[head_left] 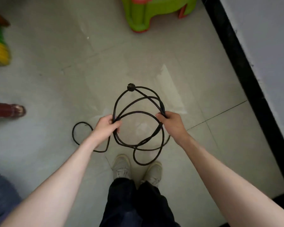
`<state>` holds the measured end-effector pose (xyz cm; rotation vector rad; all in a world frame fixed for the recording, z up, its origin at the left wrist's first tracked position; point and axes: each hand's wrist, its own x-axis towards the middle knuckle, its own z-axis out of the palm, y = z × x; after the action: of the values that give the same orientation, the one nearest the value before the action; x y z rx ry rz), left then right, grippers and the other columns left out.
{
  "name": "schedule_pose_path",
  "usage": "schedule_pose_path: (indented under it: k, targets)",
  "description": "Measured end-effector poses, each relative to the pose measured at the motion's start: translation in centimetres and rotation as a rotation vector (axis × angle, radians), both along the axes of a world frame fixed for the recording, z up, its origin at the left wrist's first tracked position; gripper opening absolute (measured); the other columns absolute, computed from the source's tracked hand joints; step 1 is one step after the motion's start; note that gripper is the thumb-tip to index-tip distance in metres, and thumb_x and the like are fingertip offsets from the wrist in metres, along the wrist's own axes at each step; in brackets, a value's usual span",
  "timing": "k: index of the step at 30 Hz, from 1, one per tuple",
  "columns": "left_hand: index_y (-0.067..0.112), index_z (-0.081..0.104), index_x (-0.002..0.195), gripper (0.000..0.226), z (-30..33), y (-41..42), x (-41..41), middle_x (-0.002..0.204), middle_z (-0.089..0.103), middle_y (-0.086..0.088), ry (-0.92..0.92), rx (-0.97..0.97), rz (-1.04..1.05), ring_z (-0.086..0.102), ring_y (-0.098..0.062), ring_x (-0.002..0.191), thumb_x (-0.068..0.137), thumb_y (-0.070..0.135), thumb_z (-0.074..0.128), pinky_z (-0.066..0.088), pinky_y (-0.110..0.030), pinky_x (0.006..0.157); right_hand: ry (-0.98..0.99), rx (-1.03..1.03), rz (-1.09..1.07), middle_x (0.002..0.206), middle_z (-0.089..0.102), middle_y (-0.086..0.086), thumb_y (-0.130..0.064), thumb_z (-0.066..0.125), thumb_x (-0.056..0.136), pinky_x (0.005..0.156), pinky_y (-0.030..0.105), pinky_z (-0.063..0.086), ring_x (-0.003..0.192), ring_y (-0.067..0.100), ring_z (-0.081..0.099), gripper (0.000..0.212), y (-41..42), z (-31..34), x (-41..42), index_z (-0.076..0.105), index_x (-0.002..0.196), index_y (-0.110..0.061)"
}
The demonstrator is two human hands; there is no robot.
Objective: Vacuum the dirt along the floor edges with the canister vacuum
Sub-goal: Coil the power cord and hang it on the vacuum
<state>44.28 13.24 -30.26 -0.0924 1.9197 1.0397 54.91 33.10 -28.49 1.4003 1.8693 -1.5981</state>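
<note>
So the person's got a black cord [138,112] bunched into a few loose loops, held up between both hands over the tiled floor [72,63]. Left hand [107,124] has its fingers curled round the loops on one side, right hand [170,122] grips the strands on the other, so the coil hangs spread between them. The plug [131,87] sits at the far end of the loops, out past both hands. A slack bit trails off behind the left hand and curls on the floor, and another loop droops below the hands, just above the shoes [138,169]. Way out beyond the hands there's a green stool [147,12]. Off to the right of the right hand, a black baseboard [246,76] runs along the wall [269,38].
</note>
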Motion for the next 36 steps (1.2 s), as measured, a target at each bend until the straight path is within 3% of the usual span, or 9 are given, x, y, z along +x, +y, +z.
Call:
schedule_pose_path:
  k: [3,9,14,19,23,27,31,34,36]
  targets:
    - [0.013,0.055,0.08,0.016,7.7,-1.8,-0.6,0.061,0.051,-0.001,-0.003,0.038,0.066,0.049,-0.005,0.045,0.092,0.003,0.057,0.043,-0.016,0.054,-0.02,0.066,0.019,0.052,0.034,-0.007,-0.026,0.059,0.097,0.051,0.028,0.025,0.053,0.012,0.031,0.038,-0.9,6.7,-0.8,0.044,0.063,-0.016]
    - [0.01,0.044,0.067,0.029,21.3,-5.1,-1.0,0.041,0.039,0.003,-0.006,0.083,0.177,0.033,-0.008,0.034,0.093,0.002,0.053,0.034,-0.02,0.041,0.047,-0.054,-0.071,0.086,0.065,0.004,-0.025,0.043,0.104,0.062,0.022,0.042,0.073,0.012,0.057,0.039,-3.7,20.2,-3.4,0.063,0.072,-0.014]
    - [0.013,0.044,0.069,0.034,32.0,-8.2,-1.1,0.04,0.031,0.009,0.08,0.196,0.473,0.028,-0.008,0.034,0.101,0.026,0.043,0.033,-0.025,0.047,0.087,-0.003,0.073,0.058,0.051,-0.002,-0.028,0.043,0.101,0.049,0.024,0.035,0.05,0.01,0.046,0.046,-6.2,31.1,-5.9,0.059,0.06,-0.017]
    - [0.013,0.047,0.076,0.031,40.2,-11.8,1.1,0.05,0.042,0.008,0.161,0.368,0.626,0.037,-0.007,0.042,0.104,0.02,0.035,0.034,-0.027,0.056,0.278,-0.481,-0.116,0.046,0.051,0.003,-0.007,0.044,0.096,0.04,0.019,0.04,0.039,0.015,0.056,0.026,-9.6,40.4,-5.5,0.054,0.072,-0.003]
    - [0.012,0.052,0.072,0.035,46.2,-13.1,2.9,0.065,0.064,0.0,0.313,0.282,0.615,0.054,-0.013,0.055,0.103,0.016,0.035,0.042,-0.025,0.057,0.31,-0.748,-0.128,0.046,0.059,0.008,-0.006,0.035,0.102,0.038,0.016,0.04,0.042,0.015,0.062,0.021,-12.8,48.2,-5.4,0.047,0.086,-0.001]
    - [0.011,0.048,0.077,0.029,51.2,-14.2,4.2,0.055,0.067,-0.002,0.201,0.263,0.732,0.057,-0.011,0.04,0.103,0.017,0.037,0.042,-0.028,0.055,0.419,-1.022,-0.24,0.072,0.064,0.021,-0.007,0.035,0.106,0.039,0.018,0.046,0.046,0.016,0.066,0.026,-16.4,54.9,-6.8,0.049,0.085,0.001]
    - [0.009,0.047,0.077,0.035,55.5,-16.2,5.5,0.06,0.069,-0.01,-0.143,0.598,0.98,0.066,-0.02,0.053,0.104,0.018,0.027,0.039,-0.031,0.062,0.343,-1.031,0.155,0.066,0.061,0.012,-0.01,0.037,0.105,0.036,0.017,0.04,0.041,0.01,0.054,0.038,-20.9,59.0,-6.2,0.059,0.075,0.001]
    - [0.005,0.051,0.077,0.037,58.2,-18.5,5.2,0.056,0.066,-0.01,-0.211,0.856,1.268,0.066,-0.021,0.049,0.102,0.016,0.026,0.047,-0.033,0.063,0.208,-0.96,0.47,0.058,0.056,0.004,-0.011,0.038,0.104,0.037,0.015,0.031,0.042,0.008,0.043,0.03,-23.6,59.3,-4.5,0.058,0.081,-0.005]
    - [0.005,0.051,0.077,0.033,59.7,-21.2,4.8,0.058,0.061,-0.007,-0.194,0.993,1.481,0.062,-0.018,0.044,0.1,0.013,0.029,0.051,-0.028,0.054,0.151,-0.914,0.472,0.056,0.052,0.001,-0.01,0.041,0.102,0.036,0.015,0.029,0.04,0.007,0.04,0.026,-24.5,58.9,-3.9,0.057,0.082,-0.007]
